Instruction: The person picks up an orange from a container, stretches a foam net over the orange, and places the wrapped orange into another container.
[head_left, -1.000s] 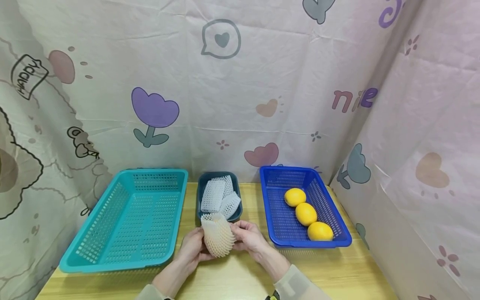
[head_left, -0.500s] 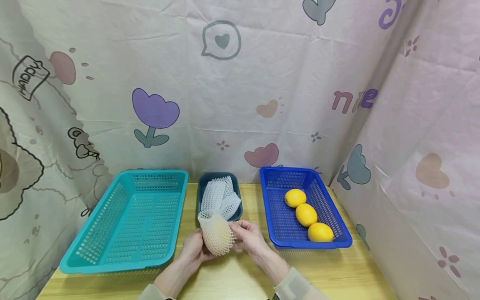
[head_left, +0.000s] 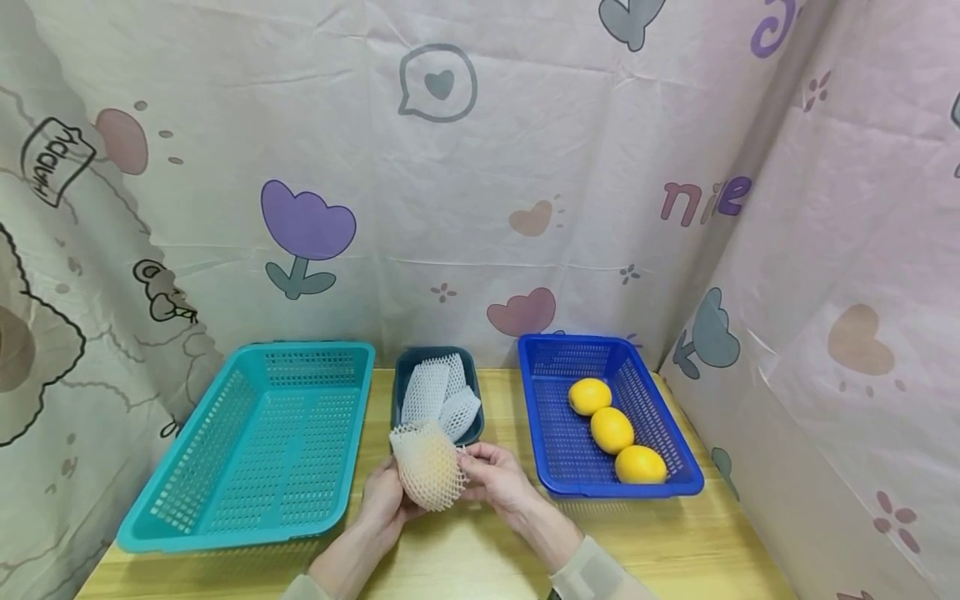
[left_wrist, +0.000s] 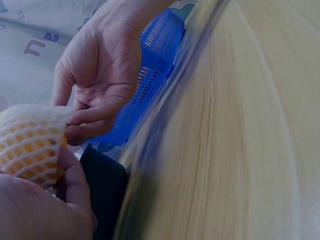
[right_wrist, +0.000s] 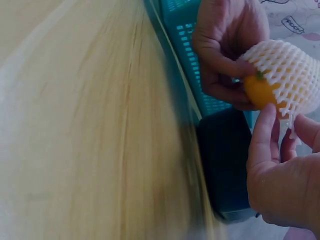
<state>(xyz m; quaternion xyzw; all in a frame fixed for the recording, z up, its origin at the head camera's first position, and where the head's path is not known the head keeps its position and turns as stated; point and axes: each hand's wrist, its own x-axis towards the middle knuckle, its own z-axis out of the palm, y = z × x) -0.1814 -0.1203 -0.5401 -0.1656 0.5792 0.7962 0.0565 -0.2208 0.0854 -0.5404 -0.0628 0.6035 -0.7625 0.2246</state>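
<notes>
A yellow-orange citrus fruit (right_wrist: 260, 92) sits inside a white foam net sleeve (head_left: 429, 468), its green-marked stem end bare in the right wrist view. My left hand (head_left: 380, 500) holds the fruit from the left, the thumb by its bare end and the fingers curled beneath. From the other side my right hand (head_left: 501, 483) pinches the sleeve's edge between thumb and fingers, with a fingertip against the fruit. Both hands are just in front of a small dark teal bin (head_left: 476, 429), where several loose white foam net sleeves (head_left: 427, 390) lie.
A large turquoise basket (head_left: 288, 450) stands at the left of the wooden table (head_left: 450, 567). At the right, a blue basket (head_left: 551, 433) contains three yellow citrus fruits (head_left: 612, 430) in a diagonal row. A patterned curtain (head_left: 450, 192) hangs behind and along both sides.
The sleeved fruit and my left hand have shifted slightly left, and the sleeve's top opening has tilted leftward. My right hand keeps its pinch at the sleeve's right side.
</notes>
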